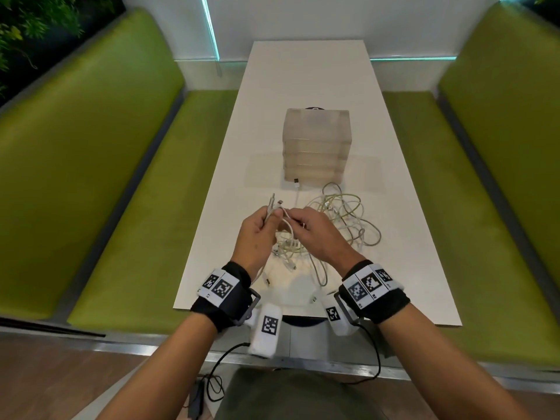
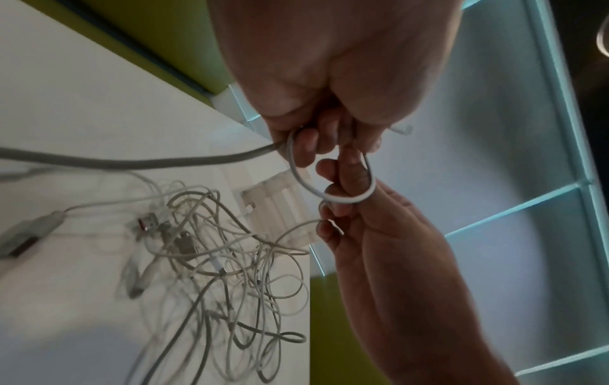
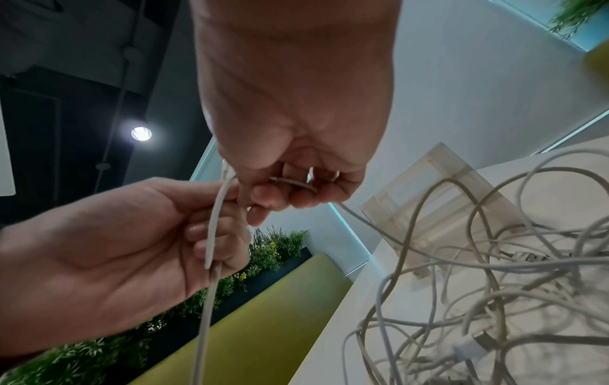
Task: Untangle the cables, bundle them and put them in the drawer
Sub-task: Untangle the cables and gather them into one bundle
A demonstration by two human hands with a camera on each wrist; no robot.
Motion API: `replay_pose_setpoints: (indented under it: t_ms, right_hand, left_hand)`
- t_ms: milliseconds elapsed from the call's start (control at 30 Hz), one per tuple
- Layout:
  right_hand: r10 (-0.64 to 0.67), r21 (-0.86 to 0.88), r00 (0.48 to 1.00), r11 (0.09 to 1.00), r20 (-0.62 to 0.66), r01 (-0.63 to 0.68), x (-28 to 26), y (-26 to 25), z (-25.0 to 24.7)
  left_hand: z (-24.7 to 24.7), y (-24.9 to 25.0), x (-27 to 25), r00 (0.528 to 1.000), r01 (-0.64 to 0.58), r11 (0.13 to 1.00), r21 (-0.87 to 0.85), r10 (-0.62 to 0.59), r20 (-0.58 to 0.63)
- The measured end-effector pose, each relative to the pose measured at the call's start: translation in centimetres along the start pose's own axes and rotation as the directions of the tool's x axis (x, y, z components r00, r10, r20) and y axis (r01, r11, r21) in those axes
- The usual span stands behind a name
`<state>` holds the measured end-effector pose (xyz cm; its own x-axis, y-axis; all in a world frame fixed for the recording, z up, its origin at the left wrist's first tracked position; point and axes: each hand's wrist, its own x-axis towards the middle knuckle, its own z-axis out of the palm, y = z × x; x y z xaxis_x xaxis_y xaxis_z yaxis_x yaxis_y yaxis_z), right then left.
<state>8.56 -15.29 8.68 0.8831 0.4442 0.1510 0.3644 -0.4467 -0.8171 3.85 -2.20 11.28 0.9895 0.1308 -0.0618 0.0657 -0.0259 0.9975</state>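
Observation:
Both hands hover above the near half of the white table (image 1: 303, 86). My left hand (image 1: 268, 218) grips the gathered ends of a white cable (image 1: 286, 221), and several plugs (image 1: 274, 203) stick up past its fingers. Just to its right, my right hand (image 1: 295, 221) pinches a small loop of the same cable (image 2: 342, 199). In the right wrist view the cable (image 3: 214, 221) runs down through the left hand's curled fingers (image 3: 211, 234). A loose tangle of white and pale green cables (image 1: 342, 216) lies under and right of the hands. The translucent drawer unit (image 1: 316, 144) stands behind with its drawers closed.
One white cable's plug (image 1: 296, 180) lies against the foot of the drawer unit. Another USB plug (image 2: 26, 234) dangles close to the left wrist camera. Green benches (image 1: 106, 177) flank the table on both sides, and a white wall with lit strips closes the far end.

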Motion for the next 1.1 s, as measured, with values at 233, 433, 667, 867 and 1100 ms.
replay_pose_setpoints:
  t_ms: [233,433,667,867,1100]
  right_hand:
    - [0.114,-0.012,0.98,0.993,0.165,-0.114,0.5,3.2,-0.2]
    - [0.24,-0.074,0.97,0.969,0.044,-0.237,0.6,8.6,-2.2]
    - [0.137,-0.014,0.983,0.99,-0.121,-0.14,1.3,6.3,-3.0]
    - [-0.06,-0.185,0.994,0.982,-0.09,0.043,1.4,4.3,-2.0]
    - [-0.081,-0.19,0.993,0.98,-0.089,0.063,1.0,4.2,-1.9]
  left_hand:
    - [-1.2,1.8,0.9,0.996,0.02,0.916,-0.4,-0.054,-0.074]
    - [-4.4,5.0,1.6,0.989,-0.089,0.808,-0.583,0.004,-0.145]
    - [-2.6,1.7,1.2,0.988,0.079,0.975,-0.207,-0.104,-0.112]
    - [1.6,-0.4,1.4,0.985,0.131,0.977,0.168,-0.148,0.093]
    - [3.3,-0.1,2.6,0.989,0.112,0.967,0.229,-0.131,0.067]
